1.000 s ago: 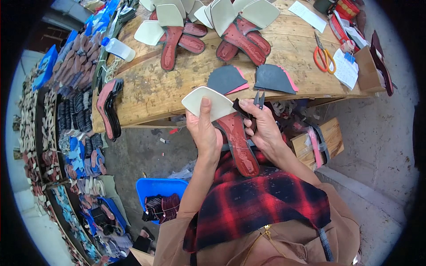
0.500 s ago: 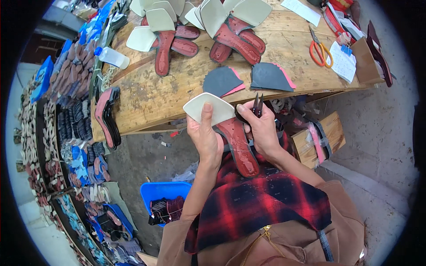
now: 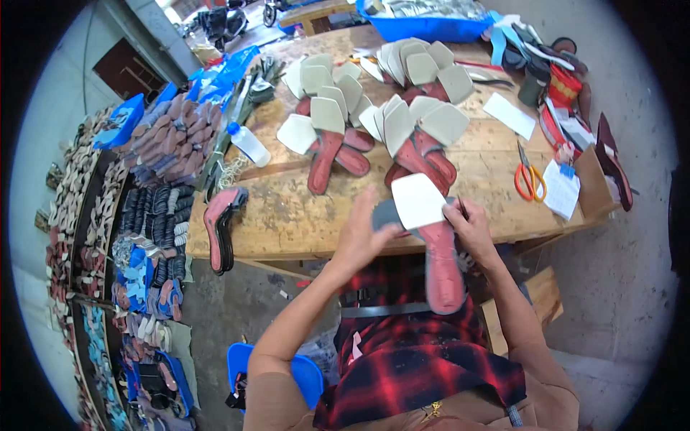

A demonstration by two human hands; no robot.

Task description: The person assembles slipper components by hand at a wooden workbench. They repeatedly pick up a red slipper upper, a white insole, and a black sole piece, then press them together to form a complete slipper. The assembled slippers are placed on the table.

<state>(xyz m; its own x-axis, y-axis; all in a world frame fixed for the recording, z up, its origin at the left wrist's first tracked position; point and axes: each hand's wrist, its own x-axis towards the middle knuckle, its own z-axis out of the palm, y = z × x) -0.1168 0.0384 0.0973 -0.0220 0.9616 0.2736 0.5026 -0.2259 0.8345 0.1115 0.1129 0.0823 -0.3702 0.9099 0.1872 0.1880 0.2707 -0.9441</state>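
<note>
A red insole with a cream, squarish upper point(image 3: 419, 203) hangs over the table's front edge, its narrow red end point(image 3: 444, 284) pointing down toward me. My right hand point(image 3: 471, 228) is closed on the right edge of the upper. A small dark tip shows by those fingers; most of that tool is hidden. To the left, my left hand point(image 3: 365, 233) is open, thumb and fingers apart, holding nothing. It is slightly blurred. Behind the held insole lies a dark grey cut piece point(image 3: 386, 215), partly covered. Similar insoles with cream uppers point(image 3: 327, 115) lie in crossed piles farther back.
Orange-handled scissors point(image 3: 530, 183) and written papers point(image 3: 562, 190) lie at the right. A white bottle with a blue cap point(image 3: 249, 146) and a stack of pink-and-black soles point(image 3: 221, 223) are at the left. A blue bin point(image 3: 305, 377) stands on the floor; shelves of footwear fill the far left.
My left hand has let go of the insole and moved up and left, opening. The right hand has carried the insole right. The view has tilted up, showing more of the table's far side.
</note>
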